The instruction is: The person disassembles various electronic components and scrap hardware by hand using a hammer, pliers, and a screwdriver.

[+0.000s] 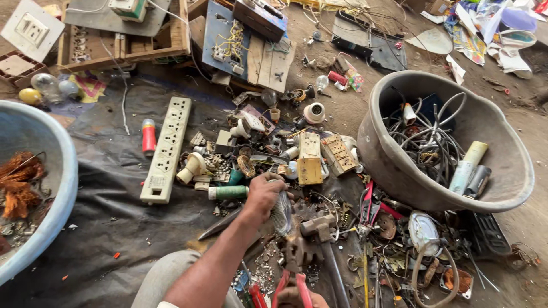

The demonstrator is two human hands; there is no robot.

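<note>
My left hand (261, 197) is closed around a greyish, ribbed lamp-like piece (281, 214), holding it over a rusty toothed metal block (297, 252). My right hand (302, 299) is only partly in view at the bottom edge and grips pliers with red handles (285, 285), whose jaws point up toward the block. A hammer (318, 226) lies just right of the piece, its dark handle running down toward me. Small scrap parts and shards lie scattered around both hands on a dark sheet (108, 211).
A grey basin (399, 183) holding wires and tubes stands at the right. A blue basin (60, 171) with copper wire (18, 185) stands at the left. A white power strip (166, 149), sockets, a green-capped tube (228, 192) and red cutters (368, 205) lie among scrap. Wooden boards sit behind.
</note>
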